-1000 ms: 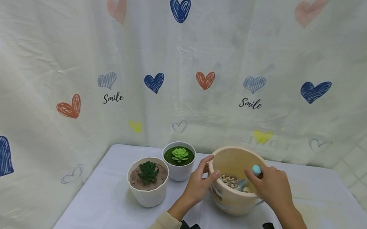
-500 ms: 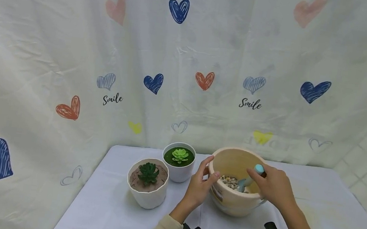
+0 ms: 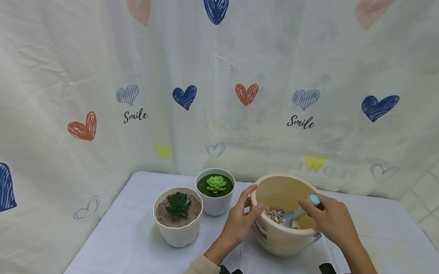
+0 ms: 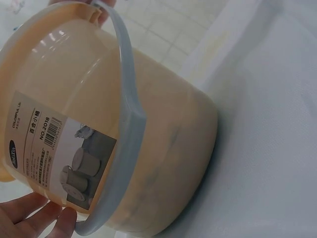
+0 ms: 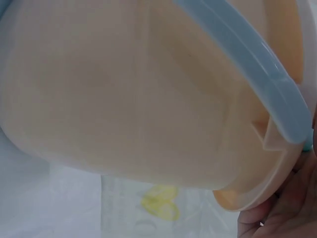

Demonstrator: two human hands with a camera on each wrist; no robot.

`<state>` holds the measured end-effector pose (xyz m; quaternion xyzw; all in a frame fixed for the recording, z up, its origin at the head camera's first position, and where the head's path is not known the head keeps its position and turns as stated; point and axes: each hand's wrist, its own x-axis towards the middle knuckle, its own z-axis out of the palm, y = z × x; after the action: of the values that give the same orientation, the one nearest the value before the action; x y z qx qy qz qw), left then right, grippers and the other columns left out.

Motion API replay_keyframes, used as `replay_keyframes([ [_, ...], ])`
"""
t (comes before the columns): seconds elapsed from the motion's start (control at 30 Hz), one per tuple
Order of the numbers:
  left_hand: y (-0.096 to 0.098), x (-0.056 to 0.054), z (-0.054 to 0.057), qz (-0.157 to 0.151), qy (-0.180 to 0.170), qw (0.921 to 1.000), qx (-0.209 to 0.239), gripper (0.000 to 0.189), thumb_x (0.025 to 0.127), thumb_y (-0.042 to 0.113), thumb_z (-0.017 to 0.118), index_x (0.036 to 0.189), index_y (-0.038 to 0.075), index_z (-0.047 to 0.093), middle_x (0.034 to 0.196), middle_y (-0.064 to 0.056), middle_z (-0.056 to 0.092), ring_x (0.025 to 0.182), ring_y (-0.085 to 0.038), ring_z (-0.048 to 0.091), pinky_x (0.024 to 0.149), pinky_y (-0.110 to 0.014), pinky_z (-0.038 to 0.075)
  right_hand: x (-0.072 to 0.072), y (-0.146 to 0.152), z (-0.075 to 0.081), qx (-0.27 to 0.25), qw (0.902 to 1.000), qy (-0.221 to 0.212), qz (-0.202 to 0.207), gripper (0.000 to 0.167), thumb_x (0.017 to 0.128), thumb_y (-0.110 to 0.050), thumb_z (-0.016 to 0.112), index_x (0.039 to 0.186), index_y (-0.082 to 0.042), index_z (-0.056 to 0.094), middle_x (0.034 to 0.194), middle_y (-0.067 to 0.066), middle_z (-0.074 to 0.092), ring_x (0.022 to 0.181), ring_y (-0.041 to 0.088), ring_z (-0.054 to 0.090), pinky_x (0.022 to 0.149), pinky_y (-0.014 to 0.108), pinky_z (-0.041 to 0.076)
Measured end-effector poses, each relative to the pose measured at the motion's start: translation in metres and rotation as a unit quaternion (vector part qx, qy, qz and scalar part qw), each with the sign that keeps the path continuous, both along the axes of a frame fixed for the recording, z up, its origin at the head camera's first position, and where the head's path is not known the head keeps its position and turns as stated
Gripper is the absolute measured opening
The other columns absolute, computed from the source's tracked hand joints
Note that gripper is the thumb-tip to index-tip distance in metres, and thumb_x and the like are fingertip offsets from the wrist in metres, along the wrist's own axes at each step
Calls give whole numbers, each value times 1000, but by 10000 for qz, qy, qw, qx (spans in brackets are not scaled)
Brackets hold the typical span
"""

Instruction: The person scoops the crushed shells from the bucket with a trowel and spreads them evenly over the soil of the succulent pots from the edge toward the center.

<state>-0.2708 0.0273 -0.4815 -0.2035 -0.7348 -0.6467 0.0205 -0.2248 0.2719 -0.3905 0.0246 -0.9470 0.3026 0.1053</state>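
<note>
A cream bucket with a grey-blue carrying handle stands upright on the table, pebbles lying in its bottom. My left hand holds the bucket's left rim, thumb at the front and fingers round the side. In my right hand is a small shovel, gripped by its light-blue-tipped handle over the right rim. The shovel tilts down to the left, with its blue blade among the pebbles. In the right wrist view, the bucket wall hides the blade, and only part of the hand shows at the rim.
Left of the bucket stand two white pots: one with a dark green succulent in brown soil, another behind it with a light green succulent. A white cloth covers the table. A heart-printed curtain hangs at its back edge.
My right hand has moved slightly right, and the shovel leans over further, with more of its handle showing. My left hand keeps its hold on the bucket, and the pots stay put.
</note>
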Motion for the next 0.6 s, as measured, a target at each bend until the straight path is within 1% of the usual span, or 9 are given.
replay_keyframes([
  [0.1, 0, 0, 0, 9, -18, 10000, -21, 56, 103, 49, 54, 155, 46, 34, 141, -12, 65, 134, -28, 59, 102, -44, 53, 1, 1, 1, -203, 9996, -204, 3, 49, 101, -54, 57, 100, -7, 73, 92, 9, 74, 83, 21, 62, 63, 33, 44],
  [0.2, 1, 1, 1, 6, -25, 10000, -37, 56, 103, 50, 54, 155, 46, 34, 142, -13, 63, 134, -28, 58, 102, -46, 53, 1, 3, 3, -468, 9980, -416, 40, 50, 101, -55, 56, 99, -8, 73, 98, 10, 74, 93, 26, 63, 67, 33, 45],
  [0.27, 1, 1, 1, 9, -31, 10000, -43, 56, 103, 50, 54, 155, 46, 34, 143, -13, 63, 134, -28, 58, 102, -46, 53, 2, 5, 3, -631, 9966, -519, 83, 51, 101, -55, 56, 99, -7, 73, 104, 11, 74, 100, 29, 61, 70, 33, 46],
  [0.33, 1, 1, 2, 8, -41, 10000, -50, 56, 103, 50, 53, 155, 47, 34, 144, -13, 62, 134, -29, 58, 102, -46, 53, 1, 6, 4, -776, 9952, -585, 104, 51, 101, -55, 55, 98, -7, 73, 108, 13, 72, 103, 29, 59, 73, 33, 45],
  [0.4, 1, 1, 2, 10, -51, 10000, -61, 56, 103, 50, 53, 155, 47, 33, 144, -12, 62, 134, -28, 58, 102, -46, 54, 1, 8, 4, -969, 9934, -609, 94, 51, 102, -54, 54, 97, -6, 73, 108, 13, 69, 99, 26, 55, 74, 33, 43],
  [0.47, 1, 1, 1, 26, -65, 9999, -83, 56, 103, 50, 53, 155, 48, 33, 144, -10, 62, 135, -26, 58, 102, -45, 54, 1, 10, 5, -1232, 9906, -586, 94, 52, 103, -53, 53, 101, -4, 72, 103, 12, 67, 92, 22, 52, 73, 33, 40],
  [0.6, 1, 2, 0, 55, -66, 9999, -119, 56, 103, 51, 53, 155, 48, 33, 143, -8, 63, 134, -23, 58, 101, -42, 54, 2, 13, 4, -1776, 9829, -480, 97, 53, 105, -50, 52, 112, -1, 70, 89, -1, 67, 86, 14, 49, 74, 34, 35],
])
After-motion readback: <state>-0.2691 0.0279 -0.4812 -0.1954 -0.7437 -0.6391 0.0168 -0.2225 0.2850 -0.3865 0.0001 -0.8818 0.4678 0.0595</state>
